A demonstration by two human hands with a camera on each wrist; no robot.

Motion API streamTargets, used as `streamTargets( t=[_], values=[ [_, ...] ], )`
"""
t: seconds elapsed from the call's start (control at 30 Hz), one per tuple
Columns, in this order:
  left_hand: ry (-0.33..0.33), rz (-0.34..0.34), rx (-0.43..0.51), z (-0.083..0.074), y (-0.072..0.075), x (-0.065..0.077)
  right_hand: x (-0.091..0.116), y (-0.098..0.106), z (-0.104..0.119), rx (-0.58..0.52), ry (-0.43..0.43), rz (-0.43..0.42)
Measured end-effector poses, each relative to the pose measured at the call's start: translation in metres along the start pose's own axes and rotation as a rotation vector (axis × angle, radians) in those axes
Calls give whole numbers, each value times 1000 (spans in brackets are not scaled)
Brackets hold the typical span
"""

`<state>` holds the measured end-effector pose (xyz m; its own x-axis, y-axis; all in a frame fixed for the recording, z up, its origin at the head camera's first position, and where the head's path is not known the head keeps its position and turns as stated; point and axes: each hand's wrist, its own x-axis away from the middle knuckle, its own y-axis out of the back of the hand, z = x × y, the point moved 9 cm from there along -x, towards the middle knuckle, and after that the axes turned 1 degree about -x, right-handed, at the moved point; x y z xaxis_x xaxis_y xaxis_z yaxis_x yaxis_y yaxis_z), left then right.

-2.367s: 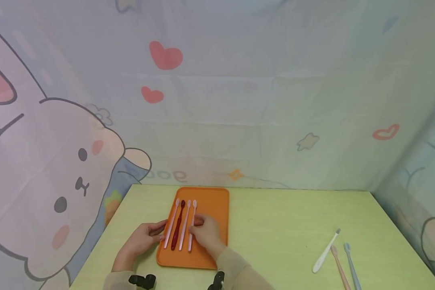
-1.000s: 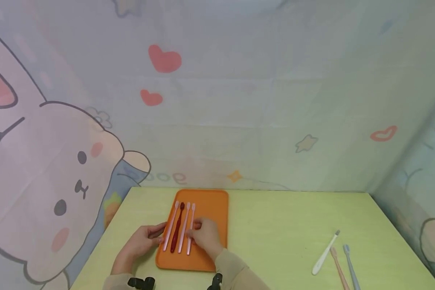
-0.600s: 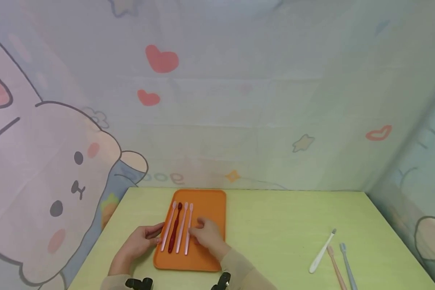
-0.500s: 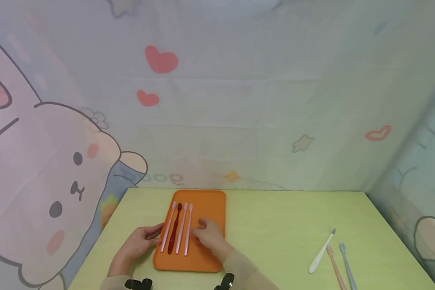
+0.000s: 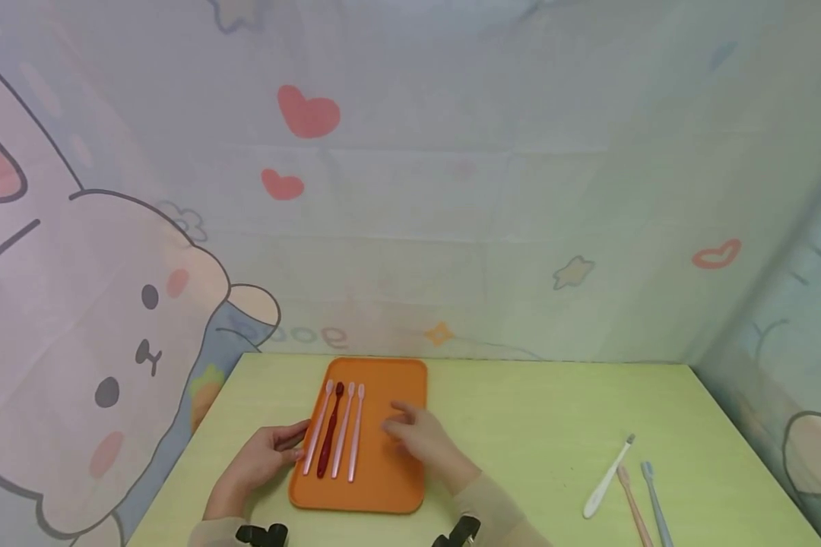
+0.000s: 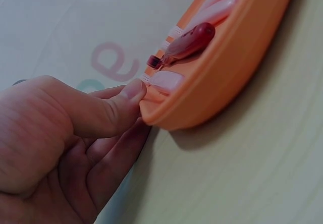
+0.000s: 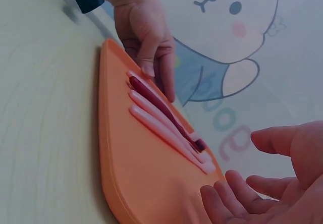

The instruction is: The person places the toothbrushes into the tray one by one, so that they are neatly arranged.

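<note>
An orange tray [image 5: 388,488] lies on the table at the left. On it, side by side with heads pointing away, are a dark red toothbrush [image 5: 328,441] and three pink toothbrushes [image 5: 356,444]. My left hand [image 5: 256,460] grips the tray's left edge; in the left wrist view its thumb [image 6: 132,92] is on the rim beside a pink handle, other fingers outside and below. Over the tray's right side is my right hand [image 5: 427,443], holding nothing, apart from the brushes. The right wrist view shows its fingers spread and loosely bent.
Three more toothbrushes lie at the table's right front: a white one [image 5: 607,479], a peach one [image 5: 635,505] and a blue-grey one [image 5: 657,501]. A printed cloth [image 5: 410,228] with a rabbit and hearts hangs behind the pale yellow-green table [image 5: 513,433].
My right hand has let go of the rightmost pink toothbrush and moved right, away from it. My left hand stays at the tray's edge. The toothbrushes keep their places on the tray.
</note>
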<state>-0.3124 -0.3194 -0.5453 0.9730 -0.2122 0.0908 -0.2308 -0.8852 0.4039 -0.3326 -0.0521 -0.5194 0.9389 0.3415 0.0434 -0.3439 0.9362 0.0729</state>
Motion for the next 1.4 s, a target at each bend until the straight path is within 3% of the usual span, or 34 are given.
streamTargets(
  t=[0.4, 0.67, 1.0, 1.4],
  values=[
    [14, -11, -11, 1, 0, -7, 13, 31, 18, 19, 49, -18],
    [10, -9, 38, 1, -3, -9, 22, 56, 13, 47, 66, -28],
    [18, -16, 29, 1, -3, -8, 40, 98, 12, 107, 45, -90],
    [8, 0, 38, 1, -3, -5, 47, 124, 5, 104, 17, -135]
  ],
)
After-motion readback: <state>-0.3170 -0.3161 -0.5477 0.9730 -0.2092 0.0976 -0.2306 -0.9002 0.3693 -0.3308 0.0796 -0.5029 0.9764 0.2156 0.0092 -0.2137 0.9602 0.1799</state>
